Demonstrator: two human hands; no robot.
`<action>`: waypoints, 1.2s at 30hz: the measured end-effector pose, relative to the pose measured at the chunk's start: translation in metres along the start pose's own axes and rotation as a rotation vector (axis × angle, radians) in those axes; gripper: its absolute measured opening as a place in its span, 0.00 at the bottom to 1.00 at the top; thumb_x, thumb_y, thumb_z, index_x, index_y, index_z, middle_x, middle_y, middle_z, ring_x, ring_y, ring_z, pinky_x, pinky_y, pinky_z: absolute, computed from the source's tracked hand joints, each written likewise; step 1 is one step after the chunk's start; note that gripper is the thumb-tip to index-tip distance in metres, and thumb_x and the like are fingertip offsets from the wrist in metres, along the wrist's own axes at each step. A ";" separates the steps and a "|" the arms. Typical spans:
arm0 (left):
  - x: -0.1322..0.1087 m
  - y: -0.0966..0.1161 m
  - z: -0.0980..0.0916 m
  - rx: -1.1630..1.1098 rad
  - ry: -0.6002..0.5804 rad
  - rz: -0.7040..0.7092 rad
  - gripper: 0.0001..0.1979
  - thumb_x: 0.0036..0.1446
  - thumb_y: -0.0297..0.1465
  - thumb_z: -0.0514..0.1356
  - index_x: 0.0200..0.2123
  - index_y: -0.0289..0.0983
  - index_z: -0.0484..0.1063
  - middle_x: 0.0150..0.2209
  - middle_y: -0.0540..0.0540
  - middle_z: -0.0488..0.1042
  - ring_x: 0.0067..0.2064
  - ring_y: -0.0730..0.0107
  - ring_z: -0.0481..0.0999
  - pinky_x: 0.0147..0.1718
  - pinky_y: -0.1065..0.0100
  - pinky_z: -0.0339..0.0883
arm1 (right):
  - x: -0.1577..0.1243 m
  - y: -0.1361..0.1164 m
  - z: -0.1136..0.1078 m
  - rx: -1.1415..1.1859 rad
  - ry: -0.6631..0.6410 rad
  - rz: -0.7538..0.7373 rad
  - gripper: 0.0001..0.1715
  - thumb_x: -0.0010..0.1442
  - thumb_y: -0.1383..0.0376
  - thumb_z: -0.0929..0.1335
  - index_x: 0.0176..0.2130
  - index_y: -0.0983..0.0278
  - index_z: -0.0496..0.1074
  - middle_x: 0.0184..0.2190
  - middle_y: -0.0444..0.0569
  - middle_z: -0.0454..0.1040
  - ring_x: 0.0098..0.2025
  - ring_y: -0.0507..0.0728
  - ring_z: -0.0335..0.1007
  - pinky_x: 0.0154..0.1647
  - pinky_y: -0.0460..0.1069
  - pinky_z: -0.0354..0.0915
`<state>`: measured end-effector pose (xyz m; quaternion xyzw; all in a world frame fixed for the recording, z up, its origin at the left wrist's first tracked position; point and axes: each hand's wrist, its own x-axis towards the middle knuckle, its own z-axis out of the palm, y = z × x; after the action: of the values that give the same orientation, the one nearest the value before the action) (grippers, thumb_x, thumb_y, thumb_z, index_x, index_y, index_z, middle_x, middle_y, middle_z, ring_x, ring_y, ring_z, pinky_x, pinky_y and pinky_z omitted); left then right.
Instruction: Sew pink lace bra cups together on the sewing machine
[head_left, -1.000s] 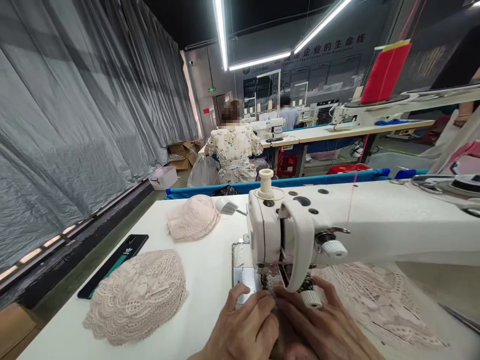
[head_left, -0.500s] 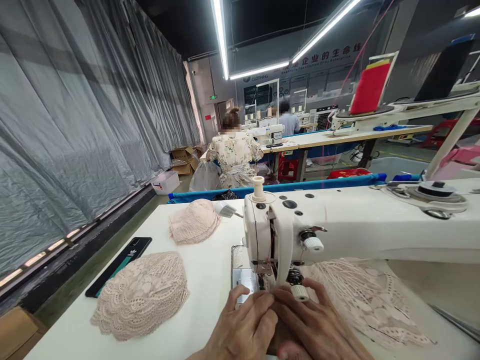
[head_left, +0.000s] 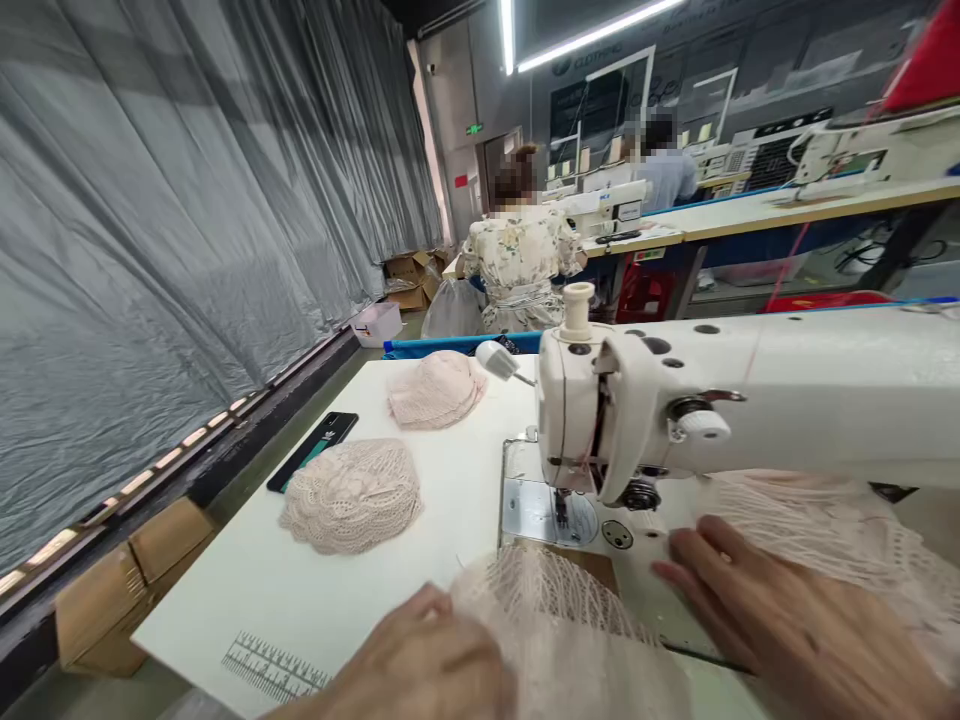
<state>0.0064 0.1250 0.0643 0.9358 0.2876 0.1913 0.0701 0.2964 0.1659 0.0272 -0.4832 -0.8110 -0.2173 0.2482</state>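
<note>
My left hand (head_left: 431, 665), blurred by motion, is closed at the left edge of a pale pink lace piece (head_left: 562, 620) in front of the sewing machine (head_left: 720, 400). The piece lies nearer me than the needle plate (head_left: 525, 505), apart from the presser foot (head_left: 561, 508). To the right, my right hand (head_left: 787, 620) is low over the machine bed with its fingers stretched out, off the lace piece. Its fingertips are beside a pile of pink lace pieces (head_left: 832, 520) under the machine arm; whether they touch it I cannot tell.
Two stacks of lace cups, a nearer stack (head_left: 352, 495) and a farther stack (head_left: 439, 388), are on the left of the table, beside a dark phone (head_left: 311, 450). A printed ruler (head_left: 274, 665) marks the front edge. Cardboard boxes (head_left: 135, 580) stand on the floor. Co-workers sit ahead.
My hands have moved apart from beneath the needle. The lace piece now shows in front of the machine by my left hand, and my right hand has shifted right. The view has turned right and downward.
</note>
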 end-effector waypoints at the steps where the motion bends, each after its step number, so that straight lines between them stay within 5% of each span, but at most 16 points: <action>1: 0.006 -0.003 -0.002 0.002 -0.005 -0.105 0.18 0.67 0.33 0.38 0.40 0.37 0.66 0.33 0.48 0.71 0.31 0.73 0.69 0.34 0.69 0.61 | 0.000 -0.003 0.000 -0.023 -0.006 0.013 0.27 0.66 0.57 0.50 0.23 0.59 0.64 0.17 0.45 0.65 0.11 0.54 0.63 0.09 0.48 0.47; 4: 0.035 -0.013 -0.001 -0.013 -0.161 -0.465 0.11 0.63 0.35 0.50 0.45 0.36 0.65 0.38 0.45 0.68 0.39 0.66 0.68 0.35 0.67 0.62 | 0.001 -0.019 -0.001 0.133 -0.098 0.008 0.22 0.67 0.57 0.53 0.29 0.59 0.67 0.20 0.43 0.67 0.16 0.53 0.68 0.11 0.46 0.55; 8: 0.069 -0.019 0.011 -0.024 -0.357 -0.622 0.22 0.48 0.44 0.64 0.40 0.34 0.66 0.36 0.45 0.68 0.39 0.59 0.67 0.36 0.62 0.63 | 0.004 -0.038 0.002 0.357 -0.160 -0.028 0.18 0.65 0.53 0.56 0.41 0.59 0.67 0.32 0.48 0.73 0.30 0.55 0.73 0.24 0.47 0.67; 11: 0.076 -0.015 0.016 -0.071 -0.406 -0.633 0.17 0.48 0.40 0.65 0.36 0.35 0.67 0.32 0.48 0.68 0.37 0.61 0.68 0.36 0.64 0.63 | 0.006 -0.043 0.007 0.368 -0.108 -0.040 0.24 0.59 0.47 0.61 0.43 0.63 0.68 0.38 0.54 0.73 0.36 0.61 0.72 0.30 0.53 0.69; 14: 0.073 -0.009 0.015 -0.125 -0.335 -0.554 0.10 0.51 0.34 0.62 0.36 0.38 0.69 0.37 0.49 0.68 0.41 0.65 0.67 0.40 0.67 0.61 | 0.007 -0.045 0.008 0.462 -0.125 -0.028 0.28 0.54 0.46 0.66 0.46 0.64 0.67 0.42 0.57 0.72 0.41 0.64 0.69 0.34 0.56 0.67; 18: 0.068 -0.004 0.010 -0.342 -0.196 -0.506 0.10 0.52 0.32 0.60 0.39 0.38 0.69 0.31 0.53 0.67 0.33 0.71 0.66 0.31 0.73 0.58 | 0.007 -0.046 0.005 0.671 -0.265 0.098 0.11 0.61 0.57 0.64 0.34 0.61 0.68 0.30 0.46 0.73 0.33 0.57 0.69 0.33 0.52 0.66; 21: 0.069 -0.006 0.007 -0.460 -0.209 -0.541 0.15 0.50 0.34 0.62 0.42 0.39 0.69 0.23 0.57 0.62 0.27 0.74 0.62 0.24 0.75 0.52 | 0.008 -0.045 0.004 0.702 -0.266 0.194 0.13 0.63 0.62 0.61 0.28 0.60 0.67 0.22 0.42 0.70 0.27 0.54 0.68 0.26 0.47 0.64; 25: 0.077 -0.012 0.010 -0.503 -0.223 -0.552 0.05 0.53 0.30 0.56 0.31 0.36 0.72 0.19 0.56 0.58 0.23 0.77 0.57 0.22 0.76 0.48 | 0.009 -0.043 0.005 0.706 -0.264 0.241 0.14 0.63 0.63 0.60 0.27 0.60 0.66 0.20 0.41 0.69 0.25 0.54 0.67 0.23 0.46 0.62; 31: 0.087 -0.021 0.021 -0.525 -0.258 -0.613 0.12 0.51 0.31 0.56 0.18 0.34 0.62 0.18 0.56 0.53 0.22 0.78 0.54 0.20 0.75 0.46 | 0.005 -0.040 0.009 0.531 -0.119 0.177 0.13 0.65 0.68 0.55 0.39 0.61 0.66 0.28 0.46 0.73 0.28 0.56 0.69 0.29 0.50 0.62; 36: 0.094 -0.024 0.021 -0.457 -0.277 -0.597 0.15 0.51 0.31 0.56 0.16 0.35 0.56 0.17 0.56 0.49 0.21 0.79 0.53 0.20 0.74 0.45 | 0.005 -0.042 0.001 0.334 0.033 -0.074 0.14 0.63 0.71 0.56 0.40 0.66 0.68 0.34 0.52 0.73 0.35 0.59 0.68 0.34 0.53 0.58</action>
<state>0.0742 0.1978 0.0689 0.7883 0.4849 0.0935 0.3672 0.2564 0.1512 0.0248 -0.4012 -0.8489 -0.0965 0.3303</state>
